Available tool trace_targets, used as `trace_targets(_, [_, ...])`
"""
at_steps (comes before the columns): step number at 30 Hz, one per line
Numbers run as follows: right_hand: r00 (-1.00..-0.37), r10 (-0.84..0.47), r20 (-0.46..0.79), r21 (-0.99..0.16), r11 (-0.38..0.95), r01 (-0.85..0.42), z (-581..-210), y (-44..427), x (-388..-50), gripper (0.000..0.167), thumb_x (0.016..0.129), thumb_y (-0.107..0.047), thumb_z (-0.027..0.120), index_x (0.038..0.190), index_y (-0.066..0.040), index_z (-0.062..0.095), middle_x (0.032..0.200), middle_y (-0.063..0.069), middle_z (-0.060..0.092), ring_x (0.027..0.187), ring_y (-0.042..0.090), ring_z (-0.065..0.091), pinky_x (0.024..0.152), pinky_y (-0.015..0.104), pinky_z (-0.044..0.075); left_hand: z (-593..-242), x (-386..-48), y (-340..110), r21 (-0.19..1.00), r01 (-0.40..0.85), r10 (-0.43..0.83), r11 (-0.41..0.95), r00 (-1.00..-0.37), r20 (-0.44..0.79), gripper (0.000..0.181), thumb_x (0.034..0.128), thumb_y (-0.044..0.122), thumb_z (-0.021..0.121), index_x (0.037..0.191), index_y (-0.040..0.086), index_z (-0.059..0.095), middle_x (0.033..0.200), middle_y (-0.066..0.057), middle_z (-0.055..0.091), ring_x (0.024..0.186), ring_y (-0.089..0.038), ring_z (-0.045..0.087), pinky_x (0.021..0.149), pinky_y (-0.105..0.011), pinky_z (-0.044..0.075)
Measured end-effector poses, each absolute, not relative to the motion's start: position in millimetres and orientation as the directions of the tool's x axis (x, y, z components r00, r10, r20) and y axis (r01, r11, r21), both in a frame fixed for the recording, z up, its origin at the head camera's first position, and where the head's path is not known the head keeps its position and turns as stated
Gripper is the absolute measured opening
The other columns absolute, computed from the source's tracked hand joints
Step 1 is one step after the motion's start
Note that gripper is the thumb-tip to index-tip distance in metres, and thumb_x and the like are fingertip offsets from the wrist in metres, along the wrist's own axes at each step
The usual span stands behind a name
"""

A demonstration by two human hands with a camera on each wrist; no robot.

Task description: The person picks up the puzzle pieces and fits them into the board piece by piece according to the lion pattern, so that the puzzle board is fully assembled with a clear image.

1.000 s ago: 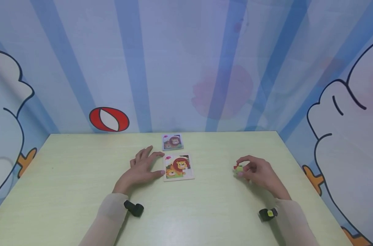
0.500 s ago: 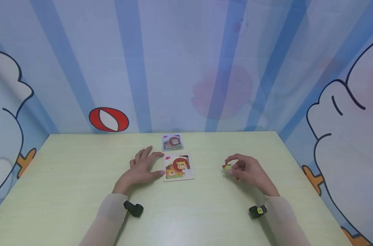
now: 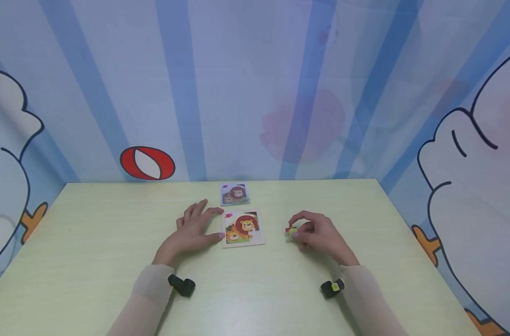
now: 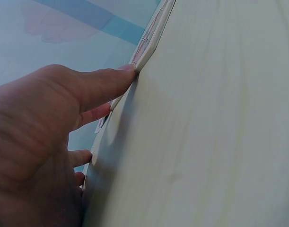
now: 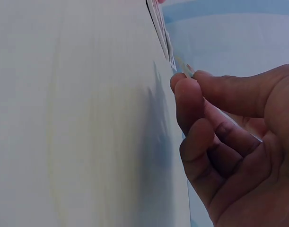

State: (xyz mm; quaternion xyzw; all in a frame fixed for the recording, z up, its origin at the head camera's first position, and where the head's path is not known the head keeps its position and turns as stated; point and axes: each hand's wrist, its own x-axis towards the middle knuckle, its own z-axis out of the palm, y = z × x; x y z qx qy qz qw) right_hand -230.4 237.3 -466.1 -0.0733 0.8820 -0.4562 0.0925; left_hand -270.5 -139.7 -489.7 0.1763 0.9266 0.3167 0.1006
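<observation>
A lion jigsaw puzzle (image 3: 240, 228) in a pale square tray lies mid-table in the head view. Its lower right part shows a pale, pictureless patch. My left hand (image 3: 191, 234) rests at its left side, thumb and index finger spread and touching the tray's edge. In the left wrist view the thumb (image 4: 106, 85) meets that edge. To the right of the puzzle, my right hand (image 3: 319, 234) pinches a small green and red puzzle piece (image 3: 290, 232) above the table. The right wrist view shows the piece (image 5: 186, 67) edge-on between thumb and fingertips, mostly hidden.
Behind the puzzle lies a smaller square picture (image 3: 234, 194) of the same lions, near the back edge of the pale wooden table (image 3: 112, 219). A striped blue cloth (image 3: 238, 93) with cartoon figures hangs behind and beside the table.
My right hand has moved left across the table with the puzzle piece, closer to the puzzle. The left hand and the puzzle have stayed in place.
</observation>
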Motion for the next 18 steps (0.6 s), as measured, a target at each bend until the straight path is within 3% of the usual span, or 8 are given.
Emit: trace_targets(18, [-0.931,-0.335,-0.142,-0.873,0.486,-0.042,-469,179,-254,0.022,0.099,-0.018,0.075,0.120,-0.012,0.072,0.080,0.009,0.078,0.062,0.021,0.069,0.072,0.033,0.057,-490,-271,-141,0.630,0.255,0.393,0.733,-0.915,-0.086,0.068,0.0980,0.041,0.074,0.159,0.027,0.048,0.182,-0.019,0.009,0.165,-0.050,0.001,0.122,-0.079,0.011])
